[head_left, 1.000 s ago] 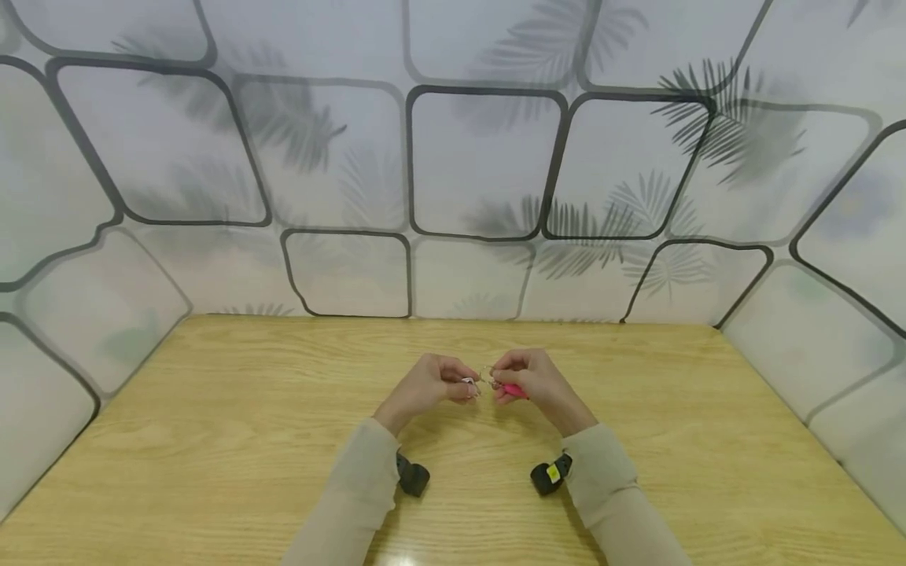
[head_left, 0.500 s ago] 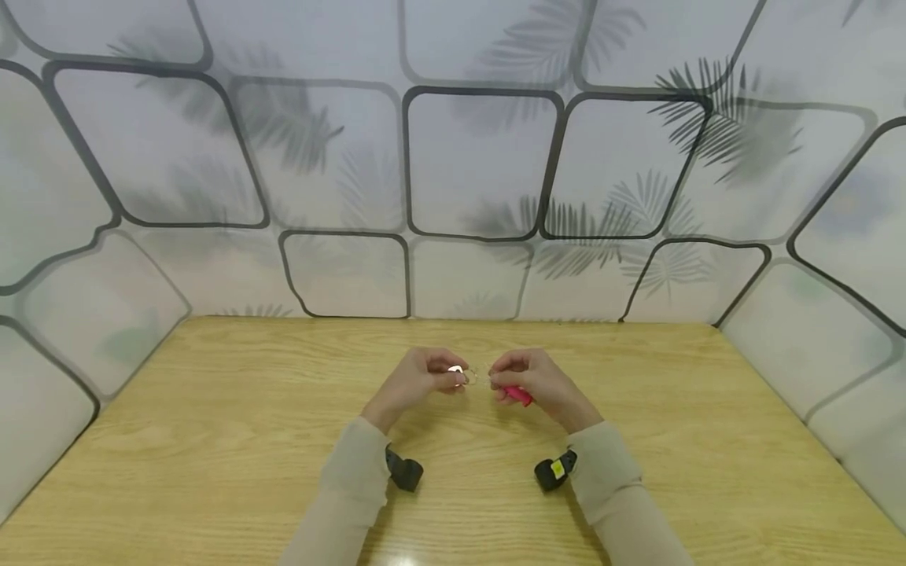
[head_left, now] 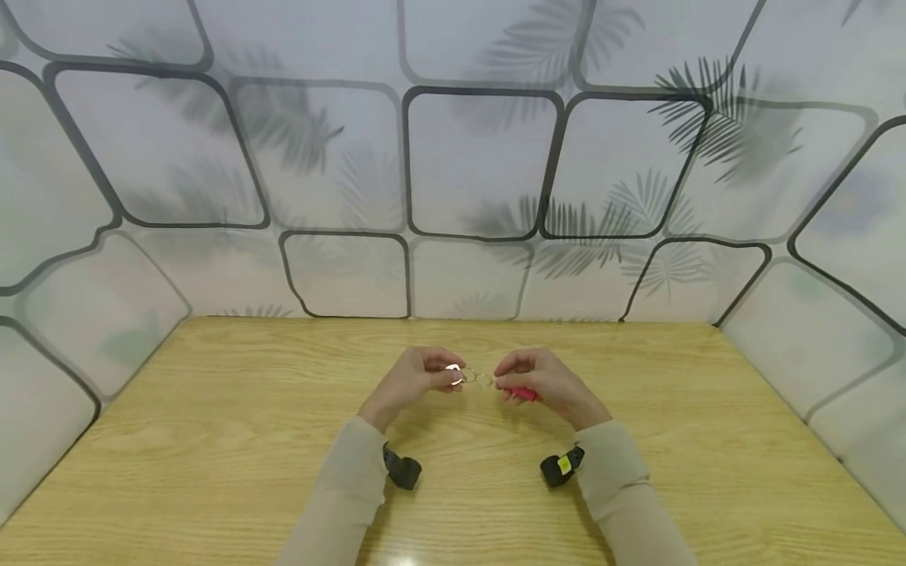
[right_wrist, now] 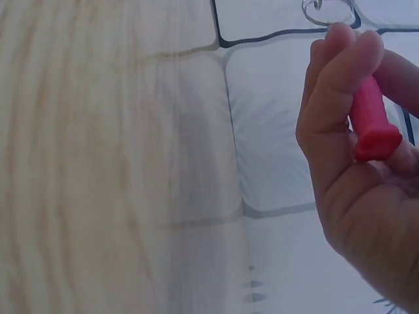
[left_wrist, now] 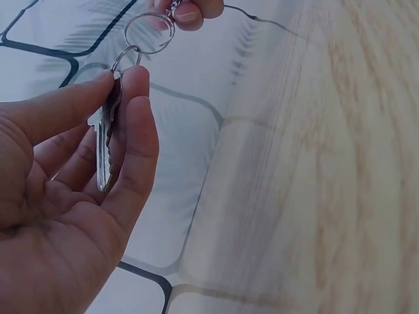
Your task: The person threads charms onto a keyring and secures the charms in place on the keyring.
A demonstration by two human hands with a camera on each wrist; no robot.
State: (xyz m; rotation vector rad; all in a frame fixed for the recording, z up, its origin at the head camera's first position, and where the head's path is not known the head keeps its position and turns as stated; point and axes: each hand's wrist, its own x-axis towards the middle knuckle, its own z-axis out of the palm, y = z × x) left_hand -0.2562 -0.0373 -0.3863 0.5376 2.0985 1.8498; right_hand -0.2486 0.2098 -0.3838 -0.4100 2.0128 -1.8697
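Note:
In the left wrist view my left hand [head_left: 418,381] pinches a silver key [left_wrist: 103,154] near its head between thumb and fingers. The blade hangs down in front of the curled fingers. A small ring [left_wrist: 116,57] at the key's top crosses the lower edge of a larger key ring [left_wrist: 157,52]; whether they are fully linked I cannot tell. From the larger ring a short chain [left_wrist: 173,6] runs to my right hand [head_left: 548,381]. That hand pinches the chain end of a pink-red keychain charm [right_wrist: 370,118], whose flared end shows below the fingers in the right wrist view.
Both hands are above a light wooden table [head_left: 233,440]. A pale patterned wall covering [head_left: 467,275] rises behind it and along both sides. Black wrist cameras sit at the left wrist [head_left: 405,472] and right wrist [head_left: 559,468].
The left hand has moved left and slightly up with the key. The right hand has shifted slightly right in the last half second. The rings now stretch out between the hands.

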